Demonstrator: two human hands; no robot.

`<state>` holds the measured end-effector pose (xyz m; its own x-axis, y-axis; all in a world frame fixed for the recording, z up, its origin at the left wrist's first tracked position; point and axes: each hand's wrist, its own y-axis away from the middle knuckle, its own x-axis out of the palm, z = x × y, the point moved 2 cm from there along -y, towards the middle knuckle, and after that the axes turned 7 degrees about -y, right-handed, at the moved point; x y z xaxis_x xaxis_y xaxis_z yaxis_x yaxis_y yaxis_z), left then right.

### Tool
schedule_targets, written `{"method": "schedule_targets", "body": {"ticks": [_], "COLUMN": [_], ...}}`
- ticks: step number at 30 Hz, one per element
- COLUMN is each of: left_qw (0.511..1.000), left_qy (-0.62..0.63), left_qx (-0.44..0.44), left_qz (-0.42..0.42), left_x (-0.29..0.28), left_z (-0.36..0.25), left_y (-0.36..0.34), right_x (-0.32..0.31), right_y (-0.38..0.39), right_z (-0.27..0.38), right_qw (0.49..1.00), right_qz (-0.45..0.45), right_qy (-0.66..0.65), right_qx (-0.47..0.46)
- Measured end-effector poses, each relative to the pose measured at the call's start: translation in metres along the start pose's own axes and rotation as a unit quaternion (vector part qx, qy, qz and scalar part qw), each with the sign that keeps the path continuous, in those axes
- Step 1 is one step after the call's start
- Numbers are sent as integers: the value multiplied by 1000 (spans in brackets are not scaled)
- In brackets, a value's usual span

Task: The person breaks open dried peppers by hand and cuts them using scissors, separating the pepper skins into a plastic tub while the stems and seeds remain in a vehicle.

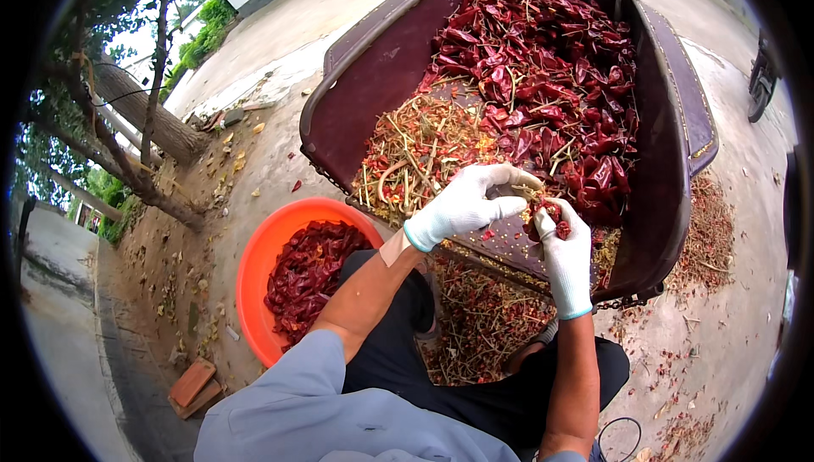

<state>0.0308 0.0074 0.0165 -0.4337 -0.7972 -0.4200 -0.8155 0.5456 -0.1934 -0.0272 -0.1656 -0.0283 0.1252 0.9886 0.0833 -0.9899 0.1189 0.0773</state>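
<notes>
My left hand [471, 201], in a white glove, hovers over the dark maroon cart bed [381, 55] with thumb and fingers apart. Just to its right, my gloved right hand [560, 250] grips a crumpled dark red dried chilli [547, 218] near the cart's front edge. Behind my hands a large heap of dried red chillies [543, 80] fills the back and right of the bed. A pale pile of stems, seeds and red bits [407, 148] lies at the bed's left, and loose seeds are scattered by its near edge.
An orange basin [253, 284] of dark red chillies stands by my left leg. Stem debris [466, 318] covers the ground below the cart. Trees [127, 97] and bricks [191, 386] are at the left. A wheel [759, 89] shows at the far right.
</notes>
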Motion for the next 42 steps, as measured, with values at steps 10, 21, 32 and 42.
{"method": "schedule_targets", "body": {"ticks": [10,21,32,42], "left_qw": [975,828,873,878], "left_qy": [-179,388,-471,-477], "left_qx": [77,-132,-121,28], "left_qz": [-103,-382,-32,-24], "left_x": [14,-42,11,83], "left_z": [5,63,25,37], "left_y": [2,-28,-26,-41], "right_x": [7,48,20,6], "right_y": [8,45,38,37], "right_z": [2,-10,21,28], "right_qw": [996,972,938,931], "right_qz": [59,232,305,331], "right_qy": [-67,35,-107,-85], "right_qx": [25,-4,123,125]}}
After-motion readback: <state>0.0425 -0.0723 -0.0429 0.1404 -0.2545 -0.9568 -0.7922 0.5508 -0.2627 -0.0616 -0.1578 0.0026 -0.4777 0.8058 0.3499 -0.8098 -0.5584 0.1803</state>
